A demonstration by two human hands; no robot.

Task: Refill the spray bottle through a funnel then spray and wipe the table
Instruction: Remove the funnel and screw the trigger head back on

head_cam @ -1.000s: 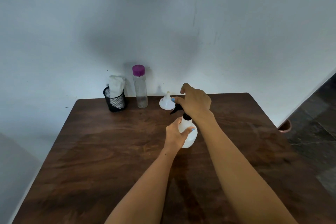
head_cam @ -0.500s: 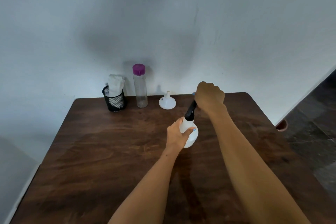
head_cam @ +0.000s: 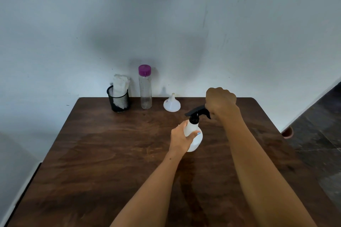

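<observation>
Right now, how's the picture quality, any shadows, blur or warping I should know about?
Head view: light is dim and soft, with no glare. A broad shadow falls on the wall above the purple-capped bottle. Wide-angle warping bends the table edges outward. The spray bottle, funnel and both hands look reasonably sharp.

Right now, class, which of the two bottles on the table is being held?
The white spray bottle: the left hand grips its body, the right hand its black trigger head. The purple-capped clear bottle stands untouched.

Dark matt wood table [head_cam: 110, 153], translucent white plastic spray bottle [head_cam: 195, 138], black wire-mesh cup [head_cam: 119, 102].
</observation>
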